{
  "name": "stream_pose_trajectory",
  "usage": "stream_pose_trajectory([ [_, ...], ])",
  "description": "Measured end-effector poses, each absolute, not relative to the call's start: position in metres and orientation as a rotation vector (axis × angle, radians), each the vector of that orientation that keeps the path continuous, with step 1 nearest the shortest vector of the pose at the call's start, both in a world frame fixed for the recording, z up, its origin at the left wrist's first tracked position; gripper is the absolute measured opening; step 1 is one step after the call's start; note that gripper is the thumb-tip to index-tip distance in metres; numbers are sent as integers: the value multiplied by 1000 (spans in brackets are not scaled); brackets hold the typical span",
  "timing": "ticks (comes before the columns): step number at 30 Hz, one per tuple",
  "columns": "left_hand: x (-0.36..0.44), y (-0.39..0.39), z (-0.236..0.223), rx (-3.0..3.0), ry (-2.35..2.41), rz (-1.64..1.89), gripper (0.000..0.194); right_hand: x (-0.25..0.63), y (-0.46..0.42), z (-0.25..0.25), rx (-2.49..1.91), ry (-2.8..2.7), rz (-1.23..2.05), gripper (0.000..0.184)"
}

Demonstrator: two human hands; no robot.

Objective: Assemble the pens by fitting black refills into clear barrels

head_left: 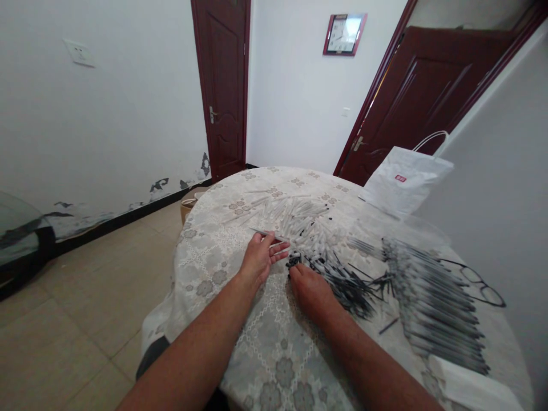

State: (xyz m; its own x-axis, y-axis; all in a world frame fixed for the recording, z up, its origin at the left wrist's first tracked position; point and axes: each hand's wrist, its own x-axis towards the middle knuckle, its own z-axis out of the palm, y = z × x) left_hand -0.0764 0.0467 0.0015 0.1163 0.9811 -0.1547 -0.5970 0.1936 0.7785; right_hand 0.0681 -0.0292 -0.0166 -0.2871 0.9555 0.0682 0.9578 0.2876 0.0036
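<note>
A round table with a pale flowered cloth [274, 348] carries pen parts. My left hand [260, 257] pinches a thin white pen barrel [266, 233] between thumb and fingers, its other fingers stretched out. My right hand [309, 288] rests knuckles up on the cloth, fingertips curled into small black caps [294, 261]; what it grips is hidden. Past the hands lies a heap of white barrels [295, 220]. A loose pile of thin black refills [349, 285] spreads to the right of my right hand.
A row of assembled black-and-white pens [432, 297] lies at the right. Eyeglasses [479, 282] sit near the wall. A white paper bag [405, 180] stands at the table's far right. Two dark red doors and a wall clock [345, 34] are behind. Tiled floor lies left.
</note>
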Motion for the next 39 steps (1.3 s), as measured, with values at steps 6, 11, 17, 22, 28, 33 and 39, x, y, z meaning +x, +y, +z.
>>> stream_pose_trajectory([
  [6, -71, 46, -5, 640, 724, 1288, 29, 71, -27, -20, -1765, -2340, 34, 19],
  [11, -68, 43, -3, 657, 667, 1248, 29, 81, -24, -18, -1426, -1743, 277, 21],
  [17, -63, 37, 0, 691, 616, 1188, 32, 91, -17, -20, -1238, -1151, 752, 32],
  [22, -59, 35, 1, 710, 596, 1170, 35, 92, -14, -21, -1177, -1116, 826, 31],
  [28, -57, 32, 0, 744, 599, 1140, 33, 93, -14, -22, -1165, -1125, 831, 29],
  [33, -54, 30, 2, 770, 610, 1134, 30, 94, -13, -22, -1186, -1157, 782, 27],
  [39, -54, 32, -3, 785, 633, 1132, 29, 96, -13, -24, -1254, -1231, 674, 23],
])
